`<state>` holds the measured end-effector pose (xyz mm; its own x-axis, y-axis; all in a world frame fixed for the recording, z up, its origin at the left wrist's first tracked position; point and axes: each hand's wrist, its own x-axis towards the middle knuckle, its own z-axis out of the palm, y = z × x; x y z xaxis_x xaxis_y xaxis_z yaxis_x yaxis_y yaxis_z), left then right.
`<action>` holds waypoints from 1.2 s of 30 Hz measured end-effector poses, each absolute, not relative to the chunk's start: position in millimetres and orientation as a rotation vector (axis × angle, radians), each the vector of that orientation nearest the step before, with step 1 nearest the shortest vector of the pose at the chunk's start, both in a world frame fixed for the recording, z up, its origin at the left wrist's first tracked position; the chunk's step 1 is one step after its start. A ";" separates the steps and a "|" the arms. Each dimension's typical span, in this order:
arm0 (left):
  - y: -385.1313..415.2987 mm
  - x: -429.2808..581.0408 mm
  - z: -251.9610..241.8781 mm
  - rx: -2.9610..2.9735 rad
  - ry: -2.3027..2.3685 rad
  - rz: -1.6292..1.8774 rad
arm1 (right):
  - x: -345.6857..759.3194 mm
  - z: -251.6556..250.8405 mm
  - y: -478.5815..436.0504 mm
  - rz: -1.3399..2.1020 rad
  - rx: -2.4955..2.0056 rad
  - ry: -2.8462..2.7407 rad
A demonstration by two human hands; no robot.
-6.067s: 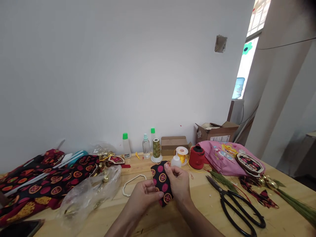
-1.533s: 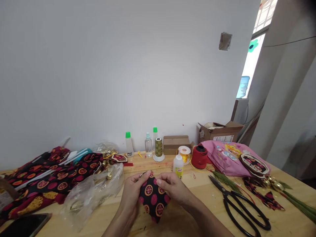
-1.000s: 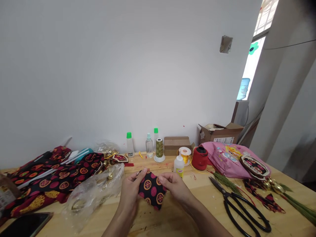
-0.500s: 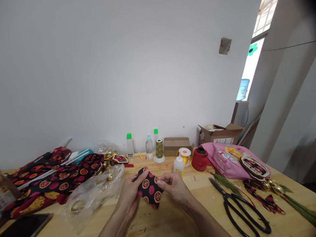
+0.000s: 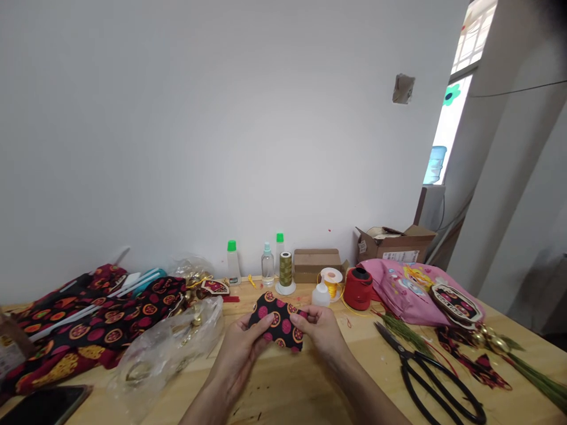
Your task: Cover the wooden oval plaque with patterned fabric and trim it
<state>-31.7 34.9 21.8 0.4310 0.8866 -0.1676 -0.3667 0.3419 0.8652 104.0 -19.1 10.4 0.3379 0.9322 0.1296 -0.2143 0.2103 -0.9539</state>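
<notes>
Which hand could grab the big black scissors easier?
Probably the right hand: the scissors lie on its side. The left hand is farther away. Both hold the dotted cloth.

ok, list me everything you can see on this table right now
fabric piece: one, black with pink and orange circles, held at centre
fabric pile: one, same print, far left
plastic bag: one, clear, left of the hands
green-capped bottles: two, white, at the wall
thread spool: one, olive, at the wall
cord spool: one, red, right of centre
cardboard boxes: two, brown, at the wall
bag: one, pink, right
scissors: one pair, black, near right
phone: one, dark, bottom left
table: one, light wood
left hand: one, grip shut on fabric piece
right hand: one, grip shut on fabric piece
</notes>
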 end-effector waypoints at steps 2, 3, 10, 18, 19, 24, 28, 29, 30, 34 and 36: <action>35.1 -31.8 22.7 0.865 0.727 0.925 | 103.9 12.4 -20.5 0.976 -1.032 -0.869; 35.0 -31.7 22.6 0.866 0.731 0.935 | 102.5 13.1 -21.1 0.988 -1.025 -0.870; 32.1 -28.7 19.8 0.880 0.683 0.915 | 93.6 11.6 -22.1 0.975 -1.020 -0.847; 35.3 -32.4 23.8 0.946 0.630 0.860 | 103.2 13.7 -22.1 0.937 -1.027 -0.808; 35.9 -32.0 22.9 0.961 0.639 0.851 | 103.1 14.2 -22.3 0.926 -1.031 -0.805; 35.0 -26.8 16.7 0.992 0.699 0.859 | 94.7 16.4 -21.9 0.806 -1.054 -0.804; 31.8 -24.1 16.9 0.976 0.702 0.891 | 90.9 14.7 -19.9 0.748 -1.069 -0.822; 31.8 -24.6 18.0 0.970 0.702 0.897 | 91.6 14.4 -19.6 0.763 -1.056 -0.831; 32.3 -25.6 19.5 0.965 0.703 0.901 | 92.8 14.4 -19.6 0.788 -1.035 -0.843; 37.1 -33.0 26.9 0.956 0.700 0.897 | 98.6 18.3 -22.4 0.915 -0.936 -0.928; 39.7 -36.9 29.5 0.953 0.695 0.889 | 100.5 21.6 -24.8 0.964 -0.902 -0.972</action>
<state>-36.9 39.7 29.5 0.4708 0.8745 -0.1164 -0.3237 0.2940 0.8993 100.5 -24.8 21.6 0.2546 0.9353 0.2456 -0.2381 0.3068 -0.9215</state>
